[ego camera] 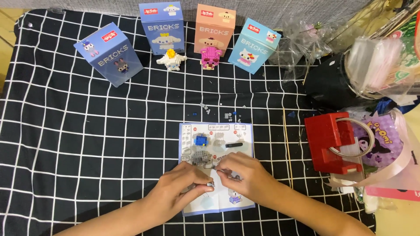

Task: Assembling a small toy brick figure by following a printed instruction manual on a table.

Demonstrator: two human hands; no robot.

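Hands meet over the instruction sheet: I see my left hand and right hand pinching one tiny grey brick piece, mostly hidden by fingers.

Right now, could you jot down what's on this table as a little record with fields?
Surface: black cloth with white grid
Left hand: pinching a small grey brick piece
Right hand: fingertips meeting the left hand's at the piece
Under hands: instruction sheet
On sheet: blue bricks, grey build, black piece
Back row: four boxes, white figure, pink figure
Loose bits: grey pieces above the sheet
Right side: red holder, plastic bags
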